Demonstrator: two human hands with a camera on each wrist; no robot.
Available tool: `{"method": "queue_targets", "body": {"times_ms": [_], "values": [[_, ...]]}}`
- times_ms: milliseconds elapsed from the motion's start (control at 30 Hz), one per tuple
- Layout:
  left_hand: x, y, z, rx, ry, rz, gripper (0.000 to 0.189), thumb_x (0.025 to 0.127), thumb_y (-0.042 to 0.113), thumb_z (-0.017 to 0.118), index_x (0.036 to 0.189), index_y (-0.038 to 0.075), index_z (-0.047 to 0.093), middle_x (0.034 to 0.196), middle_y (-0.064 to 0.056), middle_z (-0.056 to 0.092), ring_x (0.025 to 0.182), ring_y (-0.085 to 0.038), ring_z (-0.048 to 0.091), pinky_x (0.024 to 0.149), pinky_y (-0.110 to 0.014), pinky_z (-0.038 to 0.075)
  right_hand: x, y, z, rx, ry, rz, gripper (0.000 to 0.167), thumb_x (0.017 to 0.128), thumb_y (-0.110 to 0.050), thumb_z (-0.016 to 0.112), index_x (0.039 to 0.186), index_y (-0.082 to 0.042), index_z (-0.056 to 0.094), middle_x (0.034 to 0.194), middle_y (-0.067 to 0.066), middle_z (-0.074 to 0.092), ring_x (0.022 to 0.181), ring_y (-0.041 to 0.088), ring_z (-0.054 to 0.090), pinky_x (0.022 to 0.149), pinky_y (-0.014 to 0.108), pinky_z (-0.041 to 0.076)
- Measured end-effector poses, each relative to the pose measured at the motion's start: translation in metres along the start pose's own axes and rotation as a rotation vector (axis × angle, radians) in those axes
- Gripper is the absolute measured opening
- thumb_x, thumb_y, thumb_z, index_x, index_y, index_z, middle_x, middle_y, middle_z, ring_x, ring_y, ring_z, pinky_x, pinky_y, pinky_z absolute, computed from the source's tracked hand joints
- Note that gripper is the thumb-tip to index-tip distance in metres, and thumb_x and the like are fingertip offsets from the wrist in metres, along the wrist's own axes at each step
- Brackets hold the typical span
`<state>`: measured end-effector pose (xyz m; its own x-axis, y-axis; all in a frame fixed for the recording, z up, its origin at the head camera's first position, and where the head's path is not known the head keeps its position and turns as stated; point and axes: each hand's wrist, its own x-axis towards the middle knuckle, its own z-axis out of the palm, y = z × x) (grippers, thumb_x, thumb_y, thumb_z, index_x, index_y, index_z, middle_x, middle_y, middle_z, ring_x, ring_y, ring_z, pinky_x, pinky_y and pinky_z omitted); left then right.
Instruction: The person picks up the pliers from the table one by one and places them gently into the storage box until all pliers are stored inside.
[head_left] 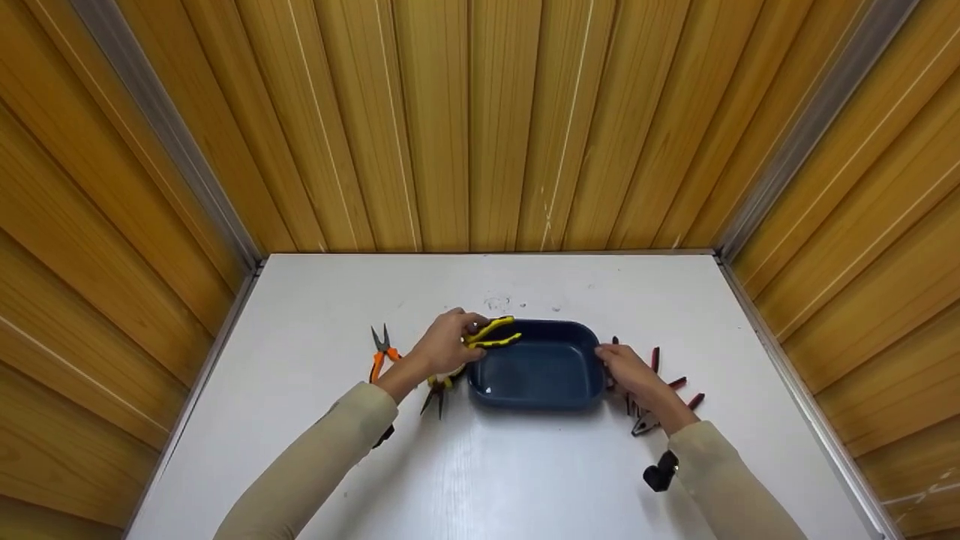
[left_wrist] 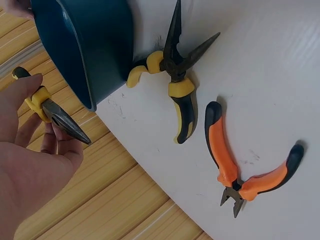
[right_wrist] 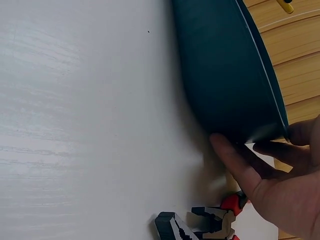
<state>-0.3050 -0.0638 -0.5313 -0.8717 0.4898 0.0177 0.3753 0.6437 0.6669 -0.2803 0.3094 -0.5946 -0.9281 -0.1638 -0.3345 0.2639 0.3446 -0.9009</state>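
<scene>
My left hand [head_left: 442, 343] pinches a pair of yellow-and-black pliers [head_left: 495, 343] above the left end of a dark blue rectangular basin [head_left: 536, 379]. In the left wrist view, their dark tapered jaws [left_wrist: 67, 124] point out past the palm, while the head view shows the handles reaching over the basin. At the basin's right end, my right hand [head_left: 634, 375] grips it, thumb by the rim and fingers against the outer wall [right_wrist: 235, 90]. Inside, the basin's visible floor is bare.
Left of the basin lie spread yellow-and-black long-nose pliers [left_wrist: 181, 89] and orange-handled pliers [left_wrist: 222, 155]. Several red-handled pliers [head_left: 655, 360] lie on its right, partly behind my right hand. Wood-patterned walls [head_left: 495, 127] enclose the white table [head_left: 315, 300] at the back and sides.
</scene>
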Motion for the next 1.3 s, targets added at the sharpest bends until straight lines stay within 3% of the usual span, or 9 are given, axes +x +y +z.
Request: {"method": "queue_targets", "body": {"times_ms": [267, 400, 500, 633, 833, 1033, 1200, 1267, 1300], "values": [[0.009, 0.006, 0.005, 0.026, -0.006, 0.055, 0.050, 0.092, 0.017, 0.084, 0.139, 0.009, 0.068, 0.117, -0.010, 0.064, 0.108, -0.023, 0.063, 0.096, -0.039, 0.056, 0.002, 0.002, 0.002, 0.019, 0.002, -0.007, 0.045, 0.116, -0.022, 0.038, 0.144, 0.009, 0.055, 0.119, 0.016, 0.060, 0.101, 0.023, 0.060, 0.078, 0.033, 0.055], [0.012, 0.011, 0.008, 0.045, -0.007, 0.083, 0.050, 0.091, 0.015, 0.084, 0.139, 0.008, 0.069, 0.115, -0.011, 0.065, 0.107, -0.023, 0.063, 0.094, -0.039, 0.056, 0.003, 0.002, 0.003, -0.006, -0.001, -0.022, 0.039, 0.116, -0.022, 0.038, 0.126, 0.010, 0.058, 0.090, 0.005, 0.057, 0.074, 0.015, 0.053, 0.060, 0.029, 0.046], [0.014, 0.013, 0.012, 0.053, -0.011, 0.102, 0.051, 0.091, 0.013, 0.084, 0.139, 0.007, 0.068, 0.116, -0.012, 0.066, 0.108, -0.025, 0.064, 0.094, -0.038, 0.056, 0.003, 0.002, 0.002, -0.030, 0.009, -0.020, 0.038, 0.116, -0.022, 0.038, 0.124, 0.009, 0.058, 0.076, -0.001, 0.045, 0.061, 0.011, 0.039, 0.053, 0.029, 0.033], [0.015, 0.015, 0.016, 0.051, -0.015, 0.114, 0.051, 0.091, 0.014, 0.084, 0.139, 0.007, 0.069, 0.117, -0.011, 0.067, 0.109, -0.023, 0.065, 0.092, -0.036, 0.057, 0.002, 0.002, 0.002, -0.028, 0.015, -0.006, 0.042, 0.116, -0.023, 0.038, 0.138, 0.007, 0.057, 0.076, -0.003, 0.043, 0.055, 0.009, 0.034, 0.052, 0.027, 0.032], [0.017, 0.016, 0.024, 0.011, -0.003, 0.129, 0.040, 0.091, 0.012, 0.084, 0.129, 0.005, 0.071, 0.115, -0.009, 0.068, 0.107, -0.021, 0.065, 0.091, -0.034, 0.057, 0.002, 0.003, 0.002, -0.034, 0.011, -0.016, 0.039, 0.116, -0.023, 0.037, 0.132, 0.006, 0.059, 0.072, -0.004, 0.041, 0.053, 0.008, 0.032, 0.050, 0.026, 0.032], [0.019, 0.018, 0.031, -0.016, 0.005, 0.121, 0.038, 0.090, 0.009, 0.084, 0.125, 0.003, 0.071, 0.114, -0.008, 0.068, 0.105, -0.021, 0.065, 0.092, -0.033, 0.057, 0.001, 0.002, 0.002, -0.052, 0.021, -0.015, 0.045, 0.116, -0.024, 0.038, 0.146, 0.005, 0.055, 0.080, -0.002, 0.045, 0.054, 0.008, 0.031, 0.051, 0.027, 0.033], [0.020, 0.016, 0.037, -0.012, 0.011, 0.118, 0.038, 0.091, 0.011, 0.084, 0.125, 0.003, 0.072, 0.112, -0.007, 0.069, 0.103, -0.019, 0.065, 0.091, -0.032, 0.057, 0.001, 0.001, 0.003, -0.066, 0.029, -0.024, 0.042, 0.116, -0.023, 0.039, 0.139, 0.005, 0.058, 0.076, -0.001, 0.044, 0.052, 0.008, 0.032, 0.050, 0.026, 0.034], [0.021, 0.016, 0.039, -0.017, 0.014, 0.120, 0.038, 0.090, 0.010, 0.084, 0.126, 0.002, 0.073, 0.111, -0.007, 0.069, 0.102, -0.019, 0.065, 0.090, -0.032, 0.057, 0.002, 0.001, 0.003, -0.074, 0.034, -0.025, 0.042, 0.116, -0.023, 0.039, 0.139, 0.006, 0.059, 0.084, 0.005, 0.052, 0.055, 0.012, 0.034, 0.052, 0.029, 0.035], [0.021, 0.015, 0.040, -0.015, 0.016, 0.121, 0.038, 0.090, 0.011, 0.085, 0.125, 0.002, 0.073, 0.110, -0.007, 0.069, 0.102, -0.019, 0.065, 0.090, -0.031, 0.056, 0.002, 0.001, 0.003, -0.086, 0.031, -0.028, 0.044, 0.116, -0.023, 0.038, 0.143, 0.007, 0.056, 0.094, 0.012, 0.060, 0.061, 0.016, 0.047, 0.058, 0.030, 0.044]]}}
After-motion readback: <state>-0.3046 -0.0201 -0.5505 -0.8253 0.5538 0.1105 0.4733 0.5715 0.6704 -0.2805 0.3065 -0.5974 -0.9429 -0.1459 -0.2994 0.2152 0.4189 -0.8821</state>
